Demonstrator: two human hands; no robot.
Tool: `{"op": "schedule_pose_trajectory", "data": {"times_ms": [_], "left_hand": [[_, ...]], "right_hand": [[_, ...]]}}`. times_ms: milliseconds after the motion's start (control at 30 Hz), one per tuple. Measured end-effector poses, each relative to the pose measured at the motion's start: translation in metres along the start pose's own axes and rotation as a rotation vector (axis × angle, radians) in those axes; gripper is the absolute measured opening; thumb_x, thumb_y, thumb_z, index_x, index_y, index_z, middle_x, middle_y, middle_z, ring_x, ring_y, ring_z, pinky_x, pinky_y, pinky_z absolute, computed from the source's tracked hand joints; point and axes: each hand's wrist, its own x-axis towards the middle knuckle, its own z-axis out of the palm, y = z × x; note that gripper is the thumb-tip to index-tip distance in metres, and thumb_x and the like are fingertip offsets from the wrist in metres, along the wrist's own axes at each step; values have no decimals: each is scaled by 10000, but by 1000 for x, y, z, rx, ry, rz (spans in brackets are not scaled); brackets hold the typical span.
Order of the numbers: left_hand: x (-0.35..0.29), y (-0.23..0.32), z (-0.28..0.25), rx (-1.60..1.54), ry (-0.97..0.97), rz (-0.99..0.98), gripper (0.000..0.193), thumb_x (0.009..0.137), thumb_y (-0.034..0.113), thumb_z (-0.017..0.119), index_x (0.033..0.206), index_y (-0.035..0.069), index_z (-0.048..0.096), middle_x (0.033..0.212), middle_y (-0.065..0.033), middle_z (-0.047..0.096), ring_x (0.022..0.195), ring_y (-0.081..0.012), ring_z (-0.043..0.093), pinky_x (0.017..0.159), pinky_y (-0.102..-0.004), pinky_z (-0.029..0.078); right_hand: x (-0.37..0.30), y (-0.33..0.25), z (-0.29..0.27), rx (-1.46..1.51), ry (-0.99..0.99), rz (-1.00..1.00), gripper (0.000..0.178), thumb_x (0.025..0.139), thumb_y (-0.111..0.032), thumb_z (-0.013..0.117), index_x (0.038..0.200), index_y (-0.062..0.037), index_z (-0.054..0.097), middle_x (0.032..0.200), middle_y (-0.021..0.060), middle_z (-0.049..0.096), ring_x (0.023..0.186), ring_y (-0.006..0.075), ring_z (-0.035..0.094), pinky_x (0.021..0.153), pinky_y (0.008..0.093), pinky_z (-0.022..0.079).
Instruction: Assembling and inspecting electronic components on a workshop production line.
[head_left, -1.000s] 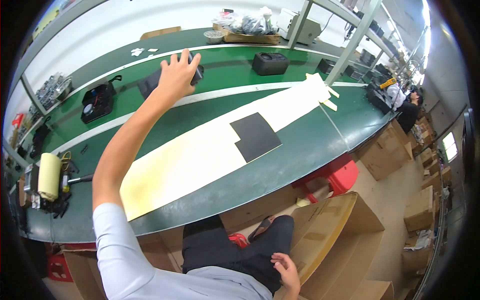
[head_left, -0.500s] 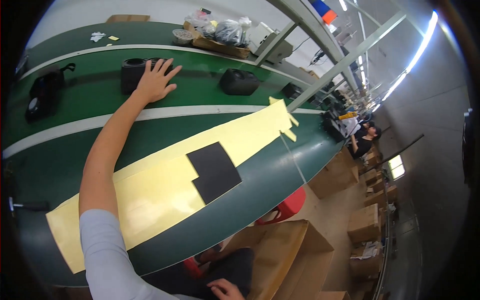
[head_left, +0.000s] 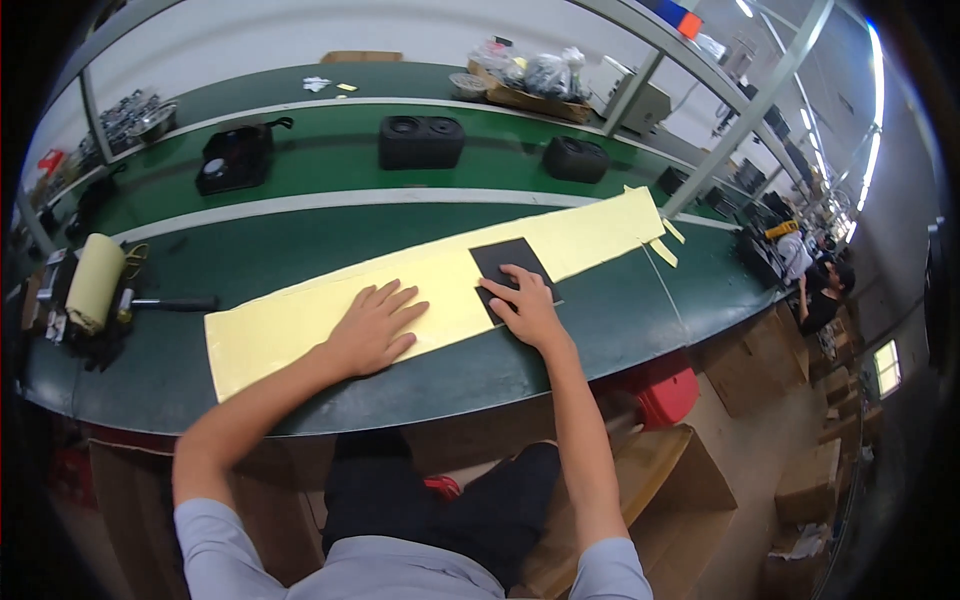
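Observation:
A long pale yellow sheet lies along the near part of the green workbench. A black square piece sits on the sheet near its middle. My left hand lies flat on the yellow sheet, fingers spread, holding nothing. My right hand rests on the near edge of the black square, fingertips pressed onto it.
A black speaker box, a second dark box and a black bag stand on the far belt. A tape dispenser with a yellow roll sits at the left. Cardboard boxes and a red stool are below right.
My left hand has come back from the dark box on the far belt and now lies flat on the yellow sheet. My right hand has risen from my lap onto the black square.

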Motion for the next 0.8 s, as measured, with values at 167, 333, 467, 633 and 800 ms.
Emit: {"op": "schedule_pose_trajectory", "data": {"times_ms": [167,333,467,633,800], "left_hand": [[-11,1,-1,-42,15,-60,502,966,355,529,1419,139,517,1505,-147,443,1423,-386,332,1170,-516,248],[-13,2,-8,-73,-56,-105,525,947,313,561,1443,153,504,1530,-140,413,1437,-385,316,1181,-526,229],[-7,0,-14,-107,-107,-112,554,940,338,586,1455,160,489,1526,-128,415,1430,-374,333,1165,-545,261],[-8,-10,-21,-226,-15,-136,528,941,347,593,1421,143,514,1507,-126,434,1425,-357,353,1152,-545,280],[-15,-8,-6,-289,20,-165,513,898,326,617,1363,116,556,1487,-113,462,1414,-335,369,1146,-509,289]], "right_hand": [[-4,-1,4,238,29,-15,179,856,-128,702,1031,-118,665,1176,103,559,1130,295,565,988,431,441],[-20,35,11,1321,470,542,85,1000,-106,589,1060,-48,572,1092,71,576,988,232,642,862,320,517],[-31,30,-4,1251,574,667,97,1009,-115,585,1029,-21,579,1017,77,597,967,222,649,819,338,529],[-18,36,-5,835,385,674,180,1025,-162,566,887,-46,580,819,44,574,723,136,558,633,263,459],[82,-1,-16,798,100,1043,177,1002,-182,593,854,-84,596,671,-20,515,551,67,476,455,217,360]]}}
